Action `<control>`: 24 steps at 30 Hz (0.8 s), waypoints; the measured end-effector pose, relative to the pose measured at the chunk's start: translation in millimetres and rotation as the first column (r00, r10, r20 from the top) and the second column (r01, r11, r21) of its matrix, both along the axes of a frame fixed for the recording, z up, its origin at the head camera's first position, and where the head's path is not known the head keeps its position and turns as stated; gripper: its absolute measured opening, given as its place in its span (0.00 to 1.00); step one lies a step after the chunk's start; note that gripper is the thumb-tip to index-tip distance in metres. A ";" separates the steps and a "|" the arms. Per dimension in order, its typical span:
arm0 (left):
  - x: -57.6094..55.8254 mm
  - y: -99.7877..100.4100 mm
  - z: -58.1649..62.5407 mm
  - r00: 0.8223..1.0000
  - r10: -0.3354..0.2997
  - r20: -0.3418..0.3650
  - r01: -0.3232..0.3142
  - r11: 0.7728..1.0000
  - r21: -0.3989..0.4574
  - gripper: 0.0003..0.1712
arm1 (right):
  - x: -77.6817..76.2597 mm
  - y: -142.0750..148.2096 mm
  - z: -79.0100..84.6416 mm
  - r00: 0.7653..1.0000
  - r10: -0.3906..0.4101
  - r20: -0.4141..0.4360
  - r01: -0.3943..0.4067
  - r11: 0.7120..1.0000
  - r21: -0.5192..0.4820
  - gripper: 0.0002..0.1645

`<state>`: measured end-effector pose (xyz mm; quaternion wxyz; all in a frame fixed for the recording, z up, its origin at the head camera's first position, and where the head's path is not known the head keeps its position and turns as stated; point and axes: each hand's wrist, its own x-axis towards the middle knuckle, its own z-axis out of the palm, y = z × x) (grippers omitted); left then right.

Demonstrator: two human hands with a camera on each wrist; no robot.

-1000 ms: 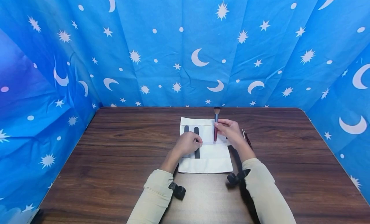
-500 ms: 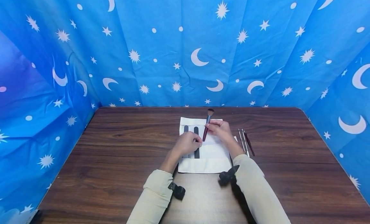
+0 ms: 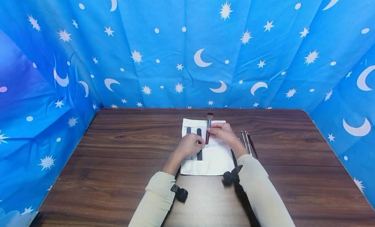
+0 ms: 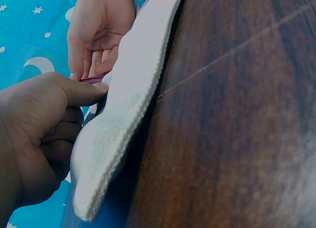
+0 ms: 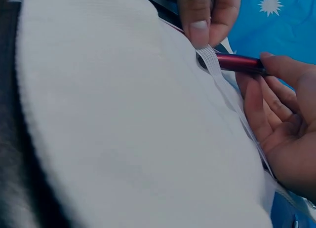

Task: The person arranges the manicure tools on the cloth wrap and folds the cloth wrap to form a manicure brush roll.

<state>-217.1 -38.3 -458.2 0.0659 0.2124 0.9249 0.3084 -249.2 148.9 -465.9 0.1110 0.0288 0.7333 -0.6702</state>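
Cloth organizer (image 3: 218, 157) holds two dark strips (image 3: 200, 156), hands (image 3: 191, 145) (image 3: 223, 132) pinching its elastic (image 5: 212, 63) (left) and a brush (image 5: 239, 63) (right).

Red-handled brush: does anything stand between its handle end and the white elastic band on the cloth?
Nothing visible does. The right hand holds the brush with its handle end right at the elastic band; the left hand pinches the band beside it. Whether the end is under the band, I cannot tell.
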 end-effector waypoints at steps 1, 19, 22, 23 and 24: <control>0.0 0.1 -0.1 1.000 0.001 0.000 -0.001 1.000 -0.001 0.05 | -0.2 1.0 0.1 1.000 0.015 0.001 -0.015 1.000 0.007 0.21; 0.5 1.9 -0.5 0.999 0.042 0.015 -0.042 0.999 0.007 0.05 | -6.2 10.1 5.0 0.971 0.216 0.107 -0.224 0.972 0.067 0.03; 0.8 2.5 -0.5 0.999 0.042 0.023 -0.042 0.999 0.001 0.05 | -5.6 10.2 6.1 0.966 0.233 0.108 -0.241 0.969 0.062 0.01; 0.9 2.6 -0.3 0.999 0.042 0.023 -0.042 0.999 0.001 0.06 | -5.6 10.2 6.4 0.964 0.242 0.107 -0.249 0.966 0.062 0.01; 1.2 2.7 0.1 0.999 0.042 0.023 -0.042 0.999 0.003 0.06 | -5.7 10.2 6.3 0.963 0.249 0.107 -0.257 0.965 0.062 0.02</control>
